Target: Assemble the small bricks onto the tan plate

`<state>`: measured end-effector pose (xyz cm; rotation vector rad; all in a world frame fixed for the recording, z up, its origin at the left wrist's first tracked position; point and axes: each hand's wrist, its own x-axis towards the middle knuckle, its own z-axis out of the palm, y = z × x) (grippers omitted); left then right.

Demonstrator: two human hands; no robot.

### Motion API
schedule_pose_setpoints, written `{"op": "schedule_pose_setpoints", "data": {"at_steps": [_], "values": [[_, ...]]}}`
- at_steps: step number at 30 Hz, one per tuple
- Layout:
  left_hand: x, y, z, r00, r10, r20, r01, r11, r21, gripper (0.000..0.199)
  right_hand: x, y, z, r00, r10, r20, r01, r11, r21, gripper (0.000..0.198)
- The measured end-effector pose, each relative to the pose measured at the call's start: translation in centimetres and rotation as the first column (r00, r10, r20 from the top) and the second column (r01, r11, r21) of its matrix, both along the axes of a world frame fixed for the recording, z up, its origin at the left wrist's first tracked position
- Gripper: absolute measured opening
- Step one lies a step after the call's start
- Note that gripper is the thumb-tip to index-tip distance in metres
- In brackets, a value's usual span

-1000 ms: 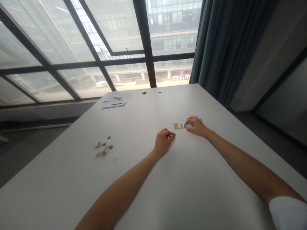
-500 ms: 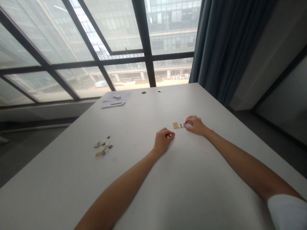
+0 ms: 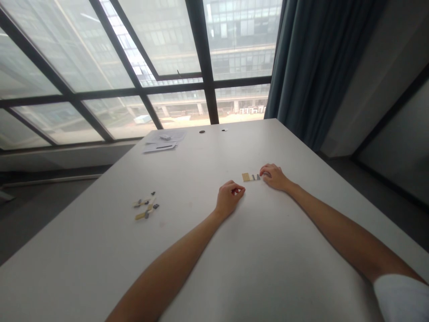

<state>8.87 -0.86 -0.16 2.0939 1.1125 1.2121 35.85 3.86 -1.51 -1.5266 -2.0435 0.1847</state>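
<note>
Loose pieces (image 3: 146,206) dot the worktop (image 3: 201,268); your left hand (image 3: 229,197) pinches its fingertips together, contents impossible to tell. Just beyond, the tan-and-grey strip (image 3: 250,177) now bares its grey end as your right hand's (image 3: 275,177) fingers loosen, apparently releasing it.

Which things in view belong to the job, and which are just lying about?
Probably in the job:
- row of tan, white and grey pieces, beside the right hand
- scattered small pieces in similar colours

Apparently just lying about:
- papers, at the far end
- small white item on them
</note>
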Motion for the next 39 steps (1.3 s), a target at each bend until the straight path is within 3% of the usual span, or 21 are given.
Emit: {"op": "schedule_pose_setpoints", "data": {"at_steps": [31, 35, 39], "values": [[0.12, 0.01, -0.01, 1.000, -0.005, -0.002, 0.005, 1.000, 0.003, 0.008, -0.11, 0.10, -0.06, 1.000, -0.010, 0.015, 0.010, 1.000, 0.004, 0.024], [0.09, 0.03, 0.00, 1.000, -0.014, -0.018, 0.013, 1.000, -0.011, 0.008, -0.22, -0.01, 0.16, 0.998, -0.033, -0.050, 0.037, 0.996, 0.078, 0.024], [0.03, -0.03, 0.05, 0.999, -0.029, -0.020, 0.029, 0.999, -0.015, 0.008, -0.11, -0.08, 0.45, 0.968, -0.086, -0.237, 0.141, 0.965, 0.223, 0.026]]}}
